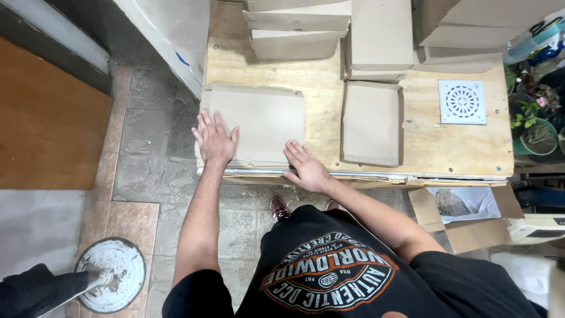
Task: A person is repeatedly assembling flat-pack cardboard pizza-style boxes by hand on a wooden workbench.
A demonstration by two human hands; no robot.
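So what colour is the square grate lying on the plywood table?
White, with a round slotted pattern; the square grate shows in the head view.

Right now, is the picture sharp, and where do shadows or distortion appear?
Head view: mostly sharp, evenly lit, no strong glare; wide-lens bending curves the edges; soft shadows under the stacked boxes; left hand and right hand on the flat cardboard look clear.

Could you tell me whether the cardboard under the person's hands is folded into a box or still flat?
Flat. The cardboard lies level on the plywood table, no walls raised, with left hand and right hand pressed open on it.
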